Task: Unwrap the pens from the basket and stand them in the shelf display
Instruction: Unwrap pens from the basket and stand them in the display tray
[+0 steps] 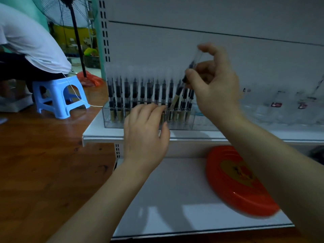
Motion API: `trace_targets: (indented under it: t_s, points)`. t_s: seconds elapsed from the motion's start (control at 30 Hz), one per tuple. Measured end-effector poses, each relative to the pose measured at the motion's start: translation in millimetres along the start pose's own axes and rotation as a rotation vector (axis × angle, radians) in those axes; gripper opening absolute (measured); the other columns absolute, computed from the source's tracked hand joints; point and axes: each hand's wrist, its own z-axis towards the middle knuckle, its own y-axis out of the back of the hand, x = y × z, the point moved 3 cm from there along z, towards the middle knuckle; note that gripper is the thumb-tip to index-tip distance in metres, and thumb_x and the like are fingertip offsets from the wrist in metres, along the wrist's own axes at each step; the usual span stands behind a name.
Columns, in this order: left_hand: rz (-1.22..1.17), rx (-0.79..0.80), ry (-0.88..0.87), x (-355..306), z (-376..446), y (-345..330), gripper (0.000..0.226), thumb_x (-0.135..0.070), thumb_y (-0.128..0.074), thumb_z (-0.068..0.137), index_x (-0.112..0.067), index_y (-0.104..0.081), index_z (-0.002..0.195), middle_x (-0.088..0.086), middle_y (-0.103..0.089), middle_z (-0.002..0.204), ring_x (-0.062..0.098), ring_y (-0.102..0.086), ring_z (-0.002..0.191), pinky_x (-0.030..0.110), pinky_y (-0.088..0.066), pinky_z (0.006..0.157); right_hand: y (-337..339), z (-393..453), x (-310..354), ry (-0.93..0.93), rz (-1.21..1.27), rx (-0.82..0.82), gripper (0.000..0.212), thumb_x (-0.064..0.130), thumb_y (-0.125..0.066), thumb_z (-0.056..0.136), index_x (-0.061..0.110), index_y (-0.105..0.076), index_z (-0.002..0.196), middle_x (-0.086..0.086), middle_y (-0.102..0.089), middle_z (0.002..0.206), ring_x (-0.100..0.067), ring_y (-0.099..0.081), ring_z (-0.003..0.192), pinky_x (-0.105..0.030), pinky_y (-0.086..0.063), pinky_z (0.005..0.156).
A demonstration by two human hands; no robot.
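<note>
A clear acrylic display box [112, 124] stands on the upper white shelf [98, 133], filled with several upright pens [135, 95] that have dark grips and tan lower ends. My right hand [212, 88] pinches one pen [177, 97] by its upper part; the pen leans with its tan end down among the standing pens. My left hand [145, 132] rests its fingertips on the box's front top edge, fingers bent over it. No basket is in view.
A red round tray [236, 183] lies on the lower white shelf [166, 199]. Clear containers [280, 109] stand right of the pen box. On the wooden floor at left, a blue plastic stool [59, 97] seats a person in a white shirt; a fan stand [77, 35] rises behind.
</note>
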Motion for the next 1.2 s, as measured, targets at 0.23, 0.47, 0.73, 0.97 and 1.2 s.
trace_targets:
  t_s: [0.23, 0.47, 0.73, 0.97, 1.2]
  points:
    - [-0.028, -0.022, -0.026, 3, -1, -1, 0.041, -0.016, -0.056, 0.087, -0.009, -0.063, 0.127, 0.005, -0.063, 0.124, 0.028, -0.052, 0.121, 0.05, -0.045, 0.098, -20, -6, -1, 0.024, -0.226, 0.215, 0.039, 0.021, -0.067, 0.092, 0.026, -0.054, 0.128, 0.006, -0.068, 0.08, -0.009, -0.064, 0.072, -0.033, -0.053, 0.072]
    - [-0.098, -0.043, -0.032, 5, -2, 1, 0.04, -0.009, -0.055, 0.088, -0.006, -0.063, 0.127, 0.007, -0.063, 0.123, 0.027, -0.051, 0.12, 0.042, -0.044, 0.103, -24, -12, -3, 0.054, -0.291, 0.265, 0.045, 0.018, -0.065, 0.093, 0.026, -0.05, 0.136, 0.008, -0.065, 0.081, -0.013, -0.063, 0.07, -0.032, -0.051, 0.07]
    - [-0.266, -0.069, 0.004, 5, -3, 12, 0.034, -0.014, -0.059, 0.091, -0.011, -0.064, 0.124, 0.001, -0.06, 0.118, 0.019, -0.054, 0.113, 0.023, -0.043, 0.097, -15, -39, 0, 0.036, -0.189, 0.198, 0.063, 0.013, -0.063, 0.093, 0.029, -0.037, 0.148, 0.008, -0.063, 0.099, -0.009, -0.064, 0.071, -0.036, -0.056, 0.068]
    - [-0.417, 0.013, 0.124, 3, -41, 19, 0.006, -0.02, -0.064, 0.091, -0.019, -0.059, 0.093, -0.009, -0.056, 0.086, 0.01, -0.056, 0.073, 0.026, -0.047, 0.062, -16, -115, -3, 0.058, -0.122, 0.223, 0.049, 0.011, -0.067, 0.092, 0.022, -0.047, 0.136, 0.013, -0.061, 0.097, -0.005, -0.063, 0.078, -0.019, -0.051, 0.065]
    - [-0.358, 0.323, 0.181, 40, -112, -7, 0.011, -0.031, -0.058, 0.093, -0.021, -0.061, 0.098, -0.011, -0.06, 0.09, 0.006, -0.058, 0.085, 0.032, -0.051, 0.074, -26, -217, -41, -0.063, -0.15, 0.473, 0.042, 0.02, -0.067, 0.094, 0.021, -0.053, 0.134, 0.012, -0.062, 0.103, -0.004, -0.06, 0.08, -0.014, -0.047, 0.07]
